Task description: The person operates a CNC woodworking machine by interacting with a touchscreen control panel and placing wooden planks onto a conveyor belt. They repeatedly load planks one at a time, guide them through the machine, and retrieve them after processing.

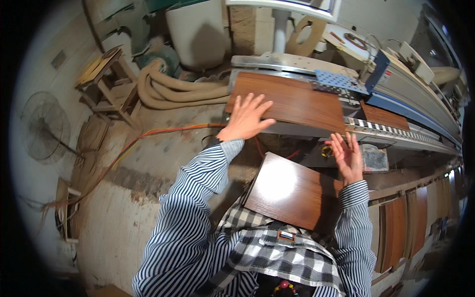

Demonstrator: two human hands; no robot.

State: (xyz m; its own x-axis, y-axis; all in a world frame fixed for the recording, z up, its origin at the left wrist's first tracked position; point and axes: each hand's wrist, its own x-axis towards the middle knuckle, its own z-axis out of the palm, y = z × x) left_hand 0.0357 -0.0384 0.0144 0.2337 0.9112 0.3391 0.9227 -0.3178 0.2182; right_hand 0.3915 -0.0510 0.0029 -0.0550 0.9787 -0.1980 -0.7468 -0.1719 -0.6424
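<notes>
A worker's left hand (247,118) extends over the left end of a rectangular brown wood-grain panel (302,101), fingers spread, on a long grey metal machine (297,130) at the frame's upper centre. Right of centre, the right hand (350,162) turns its palm up, fingers slightly parted, tips at the panel's near right corner; contact cannot be told. A glossy dark-brown rectangular board (292,193) lies at lower centre.

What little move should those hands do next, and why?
Perhaps steady the upper brown board with the right hand too: that hand is open at the board's near right corner, while the left hand lies spread over its left end.
</notes>
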